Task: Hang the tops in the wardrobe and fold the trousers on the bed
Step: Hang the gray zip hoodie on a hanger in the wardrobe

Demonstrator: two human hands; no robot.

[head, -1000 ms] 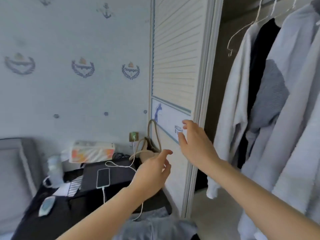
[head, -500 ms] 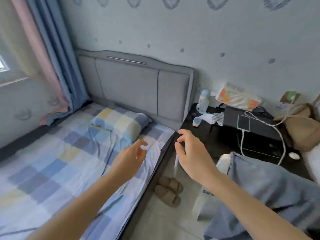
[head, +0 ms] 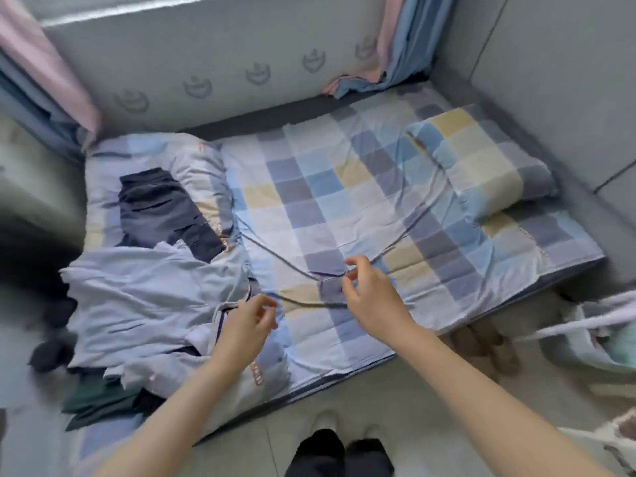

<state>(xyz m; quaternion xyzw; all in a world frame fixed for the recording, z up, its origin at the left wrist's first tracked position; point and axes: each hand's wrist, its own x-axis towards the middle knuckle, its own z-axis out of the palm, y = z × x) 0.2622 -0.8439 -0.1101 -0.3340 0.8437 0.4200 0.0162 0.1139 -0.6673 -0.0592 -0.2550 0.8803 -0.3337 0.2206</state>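
A heap of clothes lies on the left of the bed (head: 378, 187). On top is a pale blue top (head: 144, 297), with dark navy trousers (head: 161, 208) folded behind it and dark green cloth (head: 96, 401) under its near edge. My left hand (head: 246, 325) hovers over the right edge of the pale blue top, fingers loosely curled, holding nothing. My right hand (head: 371, 294) hovers over the checked sheet to the right of the heap, fingers relaxed and empty. The wardrobe is out of view.
A checked pillow (head: 481, 156) lies at the head of the bed on the right, against a grey headboard (head: 550, 63). Curtains (head: 395, 39) hang at the far wall. Slippers (head: 488, 346) sit on the floor by the bed. A bag with white straps (head: 592, 325) stands at the right.
The view has swung left from the wardrobe, past the bedside table, down to the bed. Both empty hands have come over the bed, near the clothes heap.
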